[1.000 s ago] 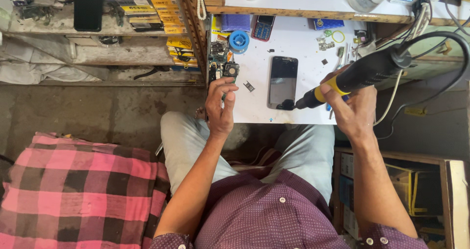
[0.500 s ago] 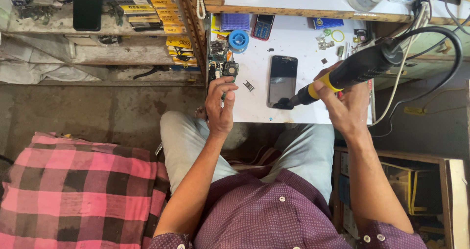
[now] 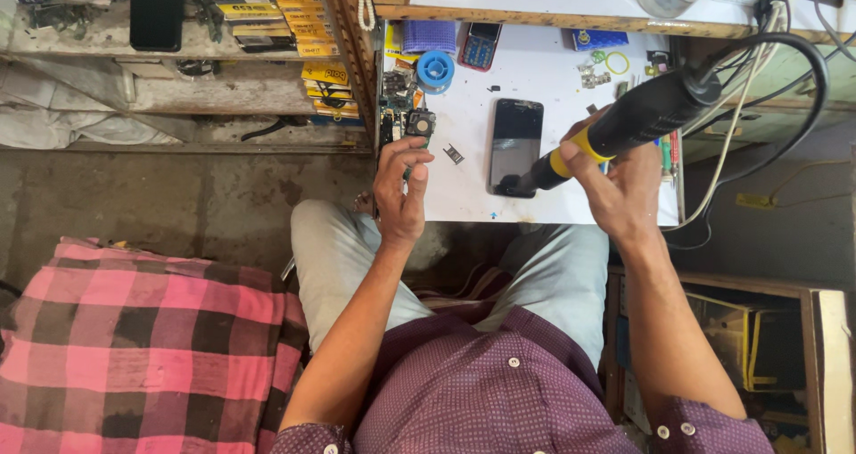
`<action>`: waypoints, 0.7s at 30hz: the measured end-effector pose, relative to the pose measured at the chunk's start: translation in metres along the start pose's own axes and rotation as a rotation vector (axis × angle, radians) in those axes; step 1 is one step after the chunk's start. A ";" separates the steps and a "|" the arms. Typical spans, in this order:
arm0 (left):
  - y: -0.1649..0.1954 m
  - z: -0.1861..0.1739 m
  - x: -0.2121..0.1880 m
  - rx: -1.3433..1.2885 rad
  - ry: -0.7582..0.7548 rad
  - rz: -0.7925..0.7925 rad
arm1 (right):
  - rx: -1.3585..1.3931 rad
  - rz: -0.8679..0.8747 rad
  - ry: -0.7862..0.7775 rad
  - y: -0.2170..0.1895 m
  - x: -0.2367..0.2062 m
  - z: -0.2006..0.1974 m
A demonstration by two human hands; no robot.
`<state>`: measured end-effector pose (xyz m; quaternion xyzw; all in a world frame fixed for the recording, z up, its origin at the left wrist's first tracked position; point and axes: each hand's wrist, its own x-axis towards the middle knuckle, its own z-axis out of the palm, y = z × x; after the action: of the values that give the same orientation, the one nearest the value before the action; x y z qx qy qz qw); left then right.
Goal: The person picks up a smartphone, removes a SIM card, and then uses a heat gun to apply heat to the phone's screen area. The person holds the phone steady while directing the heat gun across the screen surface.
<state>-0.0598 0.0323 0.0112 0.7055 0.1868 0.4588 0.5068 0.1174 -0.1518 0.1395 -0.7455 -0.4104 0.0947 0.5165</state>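
Black hot-air tool [image 3: 637, 119] with yellow collar, black phone [image 3: 515, 144], white table [image 3: 544, 186], pink-and-black checked cloth [image 3: 134, 347], dotted maroon shirt [image 3: 499, 392].

Open white tabletop [image 3: 535, 79] runs between the blue solder spool [image 3: 435, 68] and the scatter of small metal parts [image 3: 597, 66] up top, so there's a lane down the middle. Below it the black flat smartphone [image 3: 515, 144] lies in that lane, with the black-and-yellow hot-air handle [image 3: 624, 124] slanting in over its lower end. The left hand [image 3: 401, 182] blocks the table's left edge beside a small black component [image 3: 419, 122]. On the right, a thick black cable loop [image 3: 802, 70] arcs across the approach. The near edge between both hands is free.
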 end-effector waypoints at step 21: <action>0.002 0.000 0.000 -0.013 0.002 -0.005 | -0.157 0.100 -0.016 0.001 -0.006 -0.009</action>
<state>-0.0601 0.0313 0.0124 0.7013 0.1861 0.4596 0.5121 0.1190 -0.1623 0.1410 -0.8026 -0.3829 0.0938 0.4478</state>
